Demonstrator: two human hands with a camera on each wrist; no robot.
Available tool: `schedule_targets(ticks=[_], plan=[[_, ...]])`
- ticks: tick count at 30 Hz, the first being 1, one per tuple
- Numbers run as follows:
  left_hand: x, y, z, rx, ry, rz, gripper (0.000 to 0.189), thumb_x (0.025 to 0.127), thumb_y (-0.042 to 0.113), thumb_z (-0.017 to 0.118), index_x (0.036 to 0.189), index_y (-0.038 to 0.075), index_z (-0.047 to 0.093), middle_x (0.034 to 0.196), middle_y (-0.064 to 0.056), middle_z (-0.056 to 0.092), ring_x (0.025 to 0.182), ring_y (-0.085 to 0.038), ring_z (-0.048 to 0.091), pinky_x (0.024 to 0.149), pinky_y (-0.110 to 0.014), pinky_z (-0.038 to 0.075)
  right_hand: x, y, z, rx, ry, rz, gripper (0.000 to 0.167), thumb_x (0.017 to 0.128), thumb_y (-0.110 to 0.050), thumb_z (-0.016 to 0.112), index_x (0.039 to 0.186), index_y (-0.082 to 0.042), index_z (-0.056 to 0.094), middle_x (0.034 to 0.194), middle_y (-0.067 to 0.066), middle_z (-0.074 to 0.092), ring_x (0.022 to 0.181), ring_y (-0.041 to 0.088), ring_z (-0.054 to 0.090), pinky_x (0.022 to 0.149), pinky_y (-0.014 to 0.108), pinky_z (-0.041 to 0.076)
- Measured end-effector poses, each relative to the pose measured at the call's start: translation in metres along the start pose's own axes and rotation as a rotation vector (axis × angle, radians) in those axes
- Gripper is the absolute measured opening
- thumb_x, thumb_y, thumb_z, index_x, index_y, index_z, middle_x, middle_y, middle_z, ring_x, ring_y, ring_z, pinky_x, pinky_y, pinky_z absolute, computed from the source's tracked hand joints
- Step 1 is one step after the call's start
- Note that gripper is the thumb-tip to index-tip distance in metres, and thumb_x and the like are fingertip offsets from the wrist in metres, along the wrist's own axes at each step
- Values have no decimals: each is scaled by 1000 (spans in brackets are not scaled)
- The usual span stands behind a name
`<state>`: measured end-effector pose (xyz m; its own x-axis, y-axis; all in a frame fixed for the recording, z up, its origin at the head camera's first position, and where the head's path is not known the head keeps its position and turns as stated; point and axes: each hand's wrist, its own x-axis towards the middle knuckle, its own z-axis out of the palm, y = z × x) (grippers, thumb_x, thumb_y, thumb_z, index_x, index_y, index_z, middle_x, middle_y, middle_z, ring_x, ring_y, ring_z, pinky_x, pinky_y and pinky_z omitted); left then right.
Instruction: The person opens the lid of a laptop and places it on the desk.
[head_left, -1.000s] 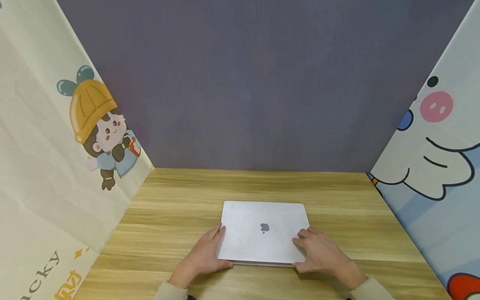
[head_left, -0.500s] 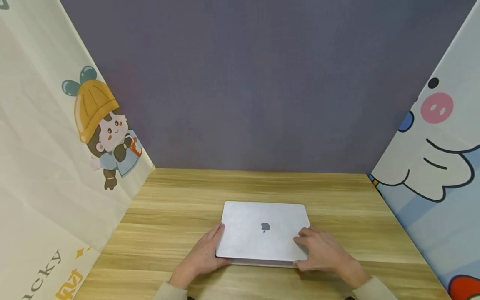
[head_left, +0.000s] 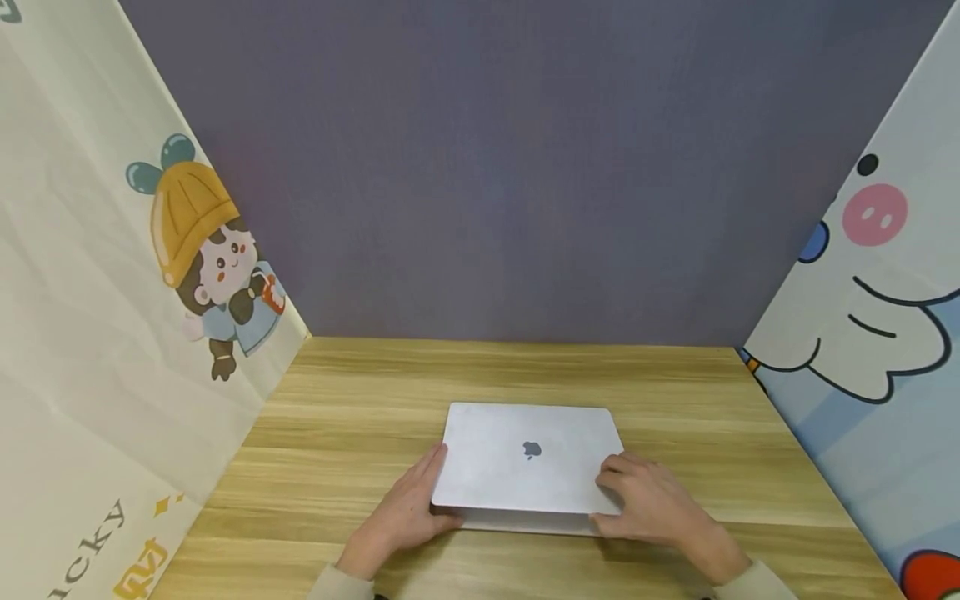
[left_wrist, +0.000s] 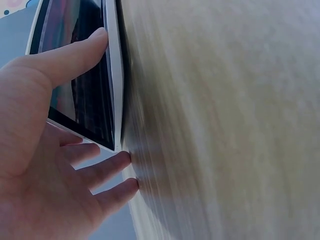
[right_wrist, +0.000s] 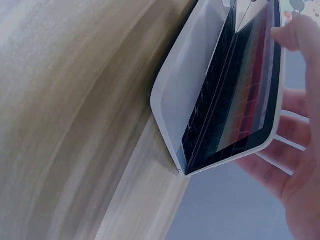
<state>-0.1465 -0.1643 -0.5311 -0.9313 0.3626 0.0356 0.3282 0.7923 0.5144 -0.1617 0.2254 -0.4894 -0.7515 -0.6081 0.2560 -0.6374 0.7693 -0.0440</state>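
A silver laptop with a dark apple logo lies on the table, its lid partly raised at the front edge. In the head view my right hand is at the lid's right front corner. The right wrist view shows its thumb on the screen's bezel and its fingers behind the lid, pinching it. Keyboard and glossy screen show through the gap. My left hand is at the left front corner, its thumb touching the laptop base at the front edge and its fingers extended along the side, fingertips at the table.
The wood-grain table surrounds the laptop. A grey panel rises behind the table. Cartoon-printed sheets stand on both sides, the left sheet cream and the right sheet white and blue.
The lid's front edge has lifted, widening the gap above the base. The right hand has risen slightly with it, while the left hand stays at its corner.
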Motion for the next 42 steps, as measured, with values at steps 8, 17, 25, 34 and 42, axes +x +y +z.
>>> schedule_targets(ticks=[8,17,25,34,42], plan=[[-2,0,0,-14,18,2,115,78,41,86,159,-4,19,163,-24,26,147,-41,32,118,-57,30,1,4,1,26,149,-82,34,70,-49,84,80,-19,72,88,-10,64,78,10,60,56,25,51],[-1,-1,-1,-16,42,12,115,77,43,86,160,-3,20,163,-25,26,146,-42,34,116,-56,33,6,7,-3,74,251,-129,29,65,-38,88,73,-20,67,80,-13,60,69,0,47,51,15,39],[-2,1,-1,113,46,91,91,82,44,82,152,1,44,157,-23,39,139,-37,45,111,-53,41,9,8,-7,89,370,-189,26,64,-31,85,68,-20,62,76,-14,56,66,-1,44,51,14,38],[-1,3,0,177,-1,73,82,87,44,75,149,-1,46,149,-21,50,138,-38,46,112,-53,40,15,11,-9,66,508,-233,32,89,-44,60,70,-18,60,72,-12,55,61,2,44,47,16,39],[1,5,0,214,-21,67,83,88,47,73,148,-5,47,155,-19,45,143,-37,40,115,-52,37,18,13,-13,68,540,-210,40,94,-48,55,68,-19,60,71,-11,56,62,4,50,49,20,44]])
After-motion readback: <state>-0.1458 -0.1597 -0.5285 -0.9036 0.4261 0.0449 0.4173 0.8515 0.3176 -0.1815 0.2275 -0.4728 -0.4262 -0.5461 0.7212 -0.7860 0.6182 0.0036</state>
